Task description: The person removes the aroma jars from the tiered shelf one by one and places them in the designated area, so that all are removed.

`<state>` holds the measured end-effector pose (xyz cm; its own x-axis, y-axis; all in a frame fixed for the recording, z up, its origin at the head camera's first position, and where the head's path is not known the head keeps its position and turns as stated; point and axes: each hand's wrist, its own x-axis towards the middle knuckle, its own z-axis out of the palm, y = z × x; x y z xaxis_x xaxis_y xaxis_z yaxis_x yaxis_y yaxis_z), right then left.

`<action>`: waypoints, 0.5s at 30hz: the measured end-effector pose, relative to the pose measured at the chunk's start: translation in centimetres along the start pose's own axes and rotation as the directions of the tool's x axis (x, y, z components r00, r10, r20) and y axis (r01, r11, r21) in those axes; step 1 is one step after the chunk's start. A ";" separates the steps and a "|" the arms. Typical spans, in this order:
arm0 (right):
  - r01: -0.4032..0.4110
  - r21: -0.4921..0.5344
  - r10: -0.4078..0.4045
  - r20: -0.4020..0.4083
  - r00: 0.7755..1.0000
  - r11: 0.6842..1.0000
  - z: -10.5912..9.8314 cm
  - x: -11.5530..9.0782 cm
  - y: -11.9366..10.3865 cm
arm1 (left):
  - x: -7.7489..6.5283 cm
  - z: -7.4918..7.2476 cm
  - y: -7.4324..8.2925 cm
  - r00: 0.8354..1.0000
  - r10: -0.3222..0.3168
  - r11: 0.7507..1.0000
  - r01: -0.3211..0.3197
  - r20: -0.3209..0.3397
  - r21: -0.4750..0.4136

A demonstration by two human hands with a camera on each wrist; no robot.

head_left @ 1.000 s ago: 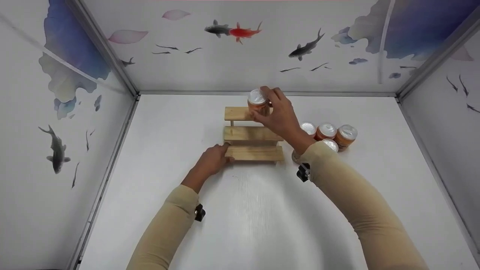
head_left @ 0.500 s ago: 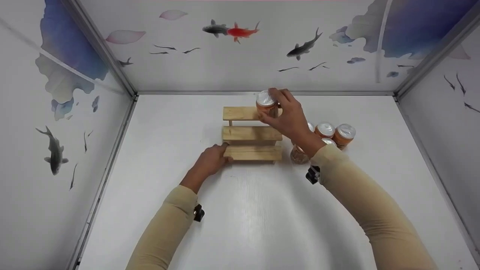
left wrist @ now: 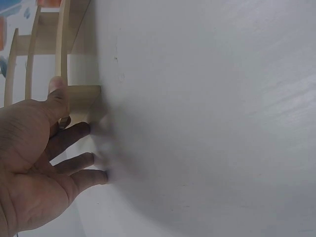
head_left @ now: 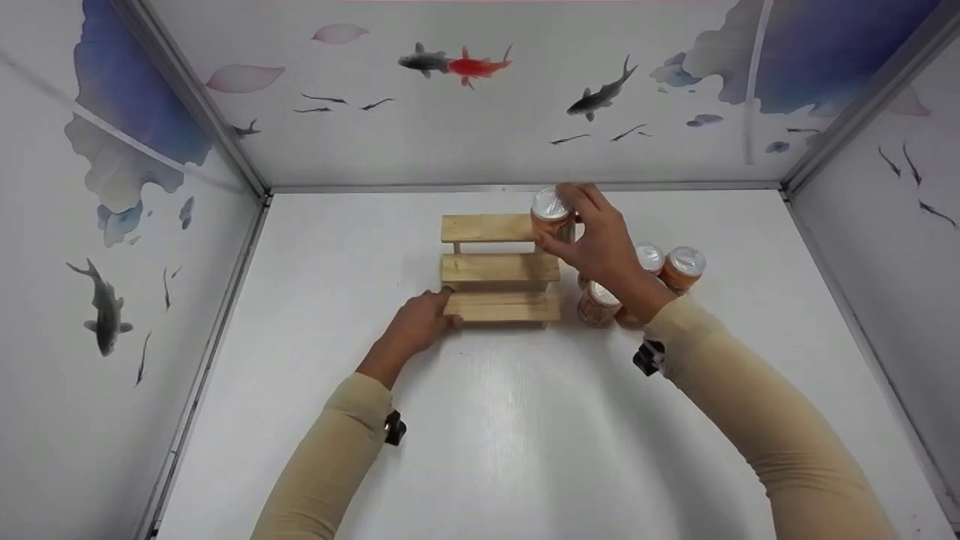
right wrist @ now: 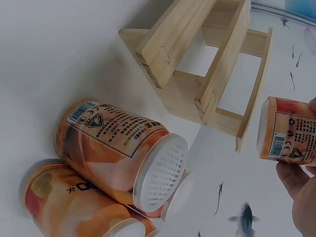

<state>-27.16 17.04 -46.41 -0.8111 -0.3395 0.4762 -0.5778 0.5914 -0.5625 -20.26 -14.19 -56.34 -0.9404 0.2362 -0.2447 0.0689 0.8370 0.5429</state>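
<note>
A three-step wooden rack (head_left: 499,268) stands on the white table. My left hand (head_left: 420,321) grips the left end of its lowest step; in the left wrist view the thumb (left wrist: 58,89) lies over the board's edge and the other fingers reach below. With thumb and fingers my right hand (head_left: 600,236) holds an orange-labelled can (head_left: 551,208), upright, silvery lid on top. In the head view the can overlaps the right end of the top step. The right wrist view shows the same can (right wrist: 289,133) beyond that step, a gap between them.
Several similar cans (right wrist: 116,148) stand grouped on the table right of the rack, partly hidden by my right forearm in the head view. One can (head_left: 684,266) is at the group's right edge. White walls (head_left: 360,142) with painted fish enclose the table's back and sides.
My right hand has carried the can rightward, from the middle of the rack's top step to its right end. The left hand keeps its grip on the lowest step.
</note>
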 end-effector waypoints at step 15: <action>-0.051 -0.009 0.051 -0.023 0.998 0.999 -2.4 -2.0 1.1 | -0.2 -0.1 0.0 1.000 0.005 1.000 -0.005 -0.005 -0.012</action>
<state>-25.90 20.09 -46.39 -0.8371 -0.2922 0.4624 -0.5348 0.6144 -0.5800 -20.15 -14.26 -56.25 -0.9416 0.2384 -0.2380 0.0701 0.8298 0.5536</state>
